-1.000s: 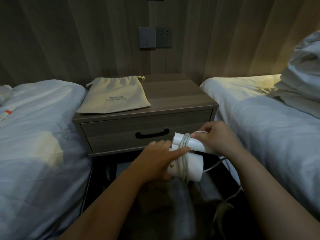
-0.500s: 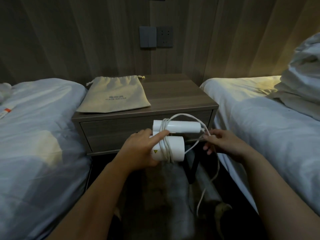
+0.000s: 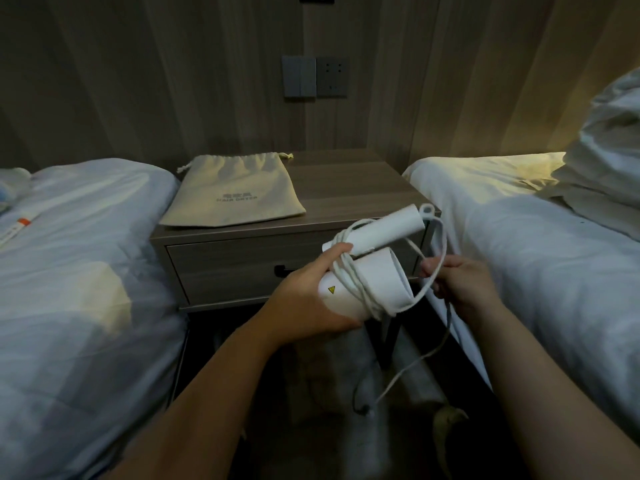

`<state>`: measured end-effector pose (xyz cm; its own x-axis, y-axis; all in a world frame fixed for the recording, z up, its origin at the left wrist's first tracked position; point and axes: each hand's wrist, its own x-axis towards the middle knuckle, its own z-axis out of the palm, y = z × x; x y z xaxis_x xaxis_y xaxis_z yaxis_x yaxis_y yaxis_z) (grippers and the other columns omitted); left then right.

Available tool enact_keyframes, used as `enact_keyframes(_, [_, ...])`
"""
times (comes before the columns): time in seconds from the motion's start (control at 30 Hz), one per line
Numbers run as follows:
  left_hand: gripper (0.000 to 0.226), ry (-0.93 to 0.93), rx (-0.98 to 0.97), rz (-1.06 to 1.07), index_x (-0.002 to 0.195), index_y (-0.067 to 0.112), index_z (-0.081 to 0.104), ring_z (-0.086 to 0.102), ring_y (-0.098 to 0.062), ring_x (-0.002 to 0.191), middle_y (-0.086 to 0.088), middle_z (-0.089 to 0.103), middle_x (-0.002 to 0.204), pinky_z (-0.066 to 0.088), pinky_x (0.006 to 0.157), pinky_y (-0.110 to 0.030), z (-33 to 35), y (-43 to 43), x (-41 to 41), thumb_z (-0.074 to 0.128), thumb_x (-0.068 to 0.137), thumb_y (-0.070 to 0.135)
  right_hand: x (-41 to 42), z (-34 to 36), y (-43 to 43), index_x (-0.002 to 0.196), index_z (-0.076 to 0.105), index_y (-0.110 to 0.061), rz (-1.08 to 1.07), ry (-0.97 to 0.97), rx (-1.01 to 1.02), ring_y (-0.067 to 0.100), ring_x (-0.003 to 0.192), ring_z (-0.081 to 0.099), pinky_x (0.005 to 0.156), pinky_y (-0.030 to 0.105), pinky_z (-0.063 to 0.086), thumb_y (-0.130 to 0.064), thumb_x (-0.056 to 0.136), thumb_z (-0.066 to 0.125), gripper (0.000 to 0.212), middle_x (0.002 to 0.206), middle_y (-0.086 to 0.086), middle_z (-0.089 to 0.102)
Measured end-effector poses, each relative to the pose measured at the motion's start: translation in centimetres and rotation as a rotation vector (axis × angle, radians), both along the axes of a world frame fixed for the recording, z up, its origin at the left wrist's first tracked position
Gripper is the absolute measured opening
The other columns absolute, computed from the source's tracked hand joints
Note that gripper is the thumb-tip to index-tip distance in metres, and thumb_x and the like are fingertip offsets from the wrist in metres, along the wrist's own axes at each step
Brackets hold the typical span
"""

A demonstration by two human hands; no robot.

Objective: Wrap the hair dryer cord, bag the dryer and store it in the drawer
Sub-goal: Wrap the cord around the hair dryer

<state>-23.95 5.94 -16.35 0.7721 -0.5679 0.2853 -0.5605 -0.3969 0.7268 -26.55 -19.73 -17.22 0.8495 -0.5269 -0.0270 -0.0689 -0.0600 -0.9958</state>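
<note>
HOTEL ROOM: A person's left hand (image 3: 304, 303) grips one white hair dryer (image 3: 372, 287) by its back end, fingers curled round the barrel. The barrel's long axis runs left to right, its mouth pointing toward the right hand (image 3: 464, 289). The folded handle angles up and right above the left fingertips. One cord (image 3: 348, 271) loops the barrel, and the right fingers pinch its slack loop. Beyond the left fingers lie one cloth bag (image 3: 235, 192) and one closed drawer (image 3: 225, 268).

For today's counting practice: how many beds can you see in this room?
2. The left bed lies left of the nightstand; the right bed lies on its right side. More may be outside the frame.
</note>
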Motion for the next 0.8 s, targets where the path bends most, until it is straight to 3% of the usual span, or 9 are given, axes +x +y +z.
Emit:
enact_keyframes(0.07, [0.099, 0.136, -0.111, 0.054, 0.129, 0.059, 0.029, 0.051, -0.007, 0.118, 0.012, 0.048, 0.133, 0.044, 0.099, -0.026, 0.7, 0.0, 0.0, 0.088, 0.056, 0.027, -0.2, 0.4, 0.5, 0.059, 0.064, -0.006, 0.132, 0.059, -0.076, 0.010, 0.032, 0.039, 0.033, 0.013, 0.029, -0.001, 0.081, 0.064, 0.023, 0.046, 0.011, 0.057])
enact_keyframes(0.13, [0.098, 0.219, -0.200, 0.104, 0.136, 0.049, 0.030, 0.048, -0.004, 0.115, 0.016, 0.046, 0.128, 0.041, 0.094, -0.021, 1.0, 0.0, 0.2, 0.085, 0.060, 0.019, -0.4, 1.1, 1.3, 0.057, 0.065, -0.006, 0.245, 0.102, -0.130, 0.006, 0.028, 0.037, 0.032, 0.012, 0.027, 0.000, 0.081, 0.065, 0.025, 0.046, 0.008, 0.060])
enact_keyframes(0.27, [0.098, 0.240, -0.236, 0.173, 0.140, 0.044, 0.027, 0.046, -0.003, 0.110, 0.017, 0.043, 0.124, 0.039, 0.088, -0.020, 1.4, -0.3, 0.0, 0.083, 0.064, 0.019, -0.7, 3.0, 2.7, 0.059, 0.062, -0.004, 0.360, 0.109, -0.109, 0.005, 0.028, 0.035, 0.031, 0.012, 0.025, 0.001, 0.082, 0.063, 0.023, 0.046, 0.004, 0.062])
enact_keyframes(0.43, [0.100, 0.285, -0.283, 0.249, 0.142, 0.042, 0.026, 0.046, -0.010, 0.118, 0.009, 0.044, 0.139, 0.043, 0.097, -0.029, 0.9, -1.0, 0.2, 0.084, 0.063, 0.025, -1.5, 4.7, 3.6, 0.066, 0.062, -0.007, 0.465, 0.093, -0.146, 0.006, 0.037, 0.034, 0.036, 0.015, 0.027, -0.017, 0.088, 0.061, 0.025, 0.048, 0.000, 0.053])
enact_keyframes(0.6, [0.100, 0.272, -0.255, 0.322, 0.141, 0.045, 0.022, 0.047, -0.014, 0.117, 0.007, 0.043, 0.139, 0.044, 0.097, -0.033, 0.7, -1.7, -0.2, 0.083, 0.063, 0.033, -1.7, 5.0, 4.9, 0.062, 0.063, -0.015, 0.389, 0.110, -0.283, 0.001, 0.035, 0.040, 0.045, 0.019, 0.031, -0.050, 0.085, 0.057, 0.042, 0.035, -0.009, 0.047])
enact_keyframes(0.8, [0.099, 0.263, -0.240, 0.343, 0.141, 0.045, 0.022, 0.048, -0.012, 0.114, 0.006, 0.044, 0.139, 0.043, 0.095, -0.030, 0.5, -1.6, -0.5, 0.082, 0.063, 0.034, -1.7, 4.5, 5.8, 0.061, 0.060, -0.013, 0.290, 0.100, -0.343, 0.000, 0.032, 0.039, 0.049, 0.022, 0.033, -0.045, 0.082, 0.065, 0.038, 0.034, -0.010, 0.047])
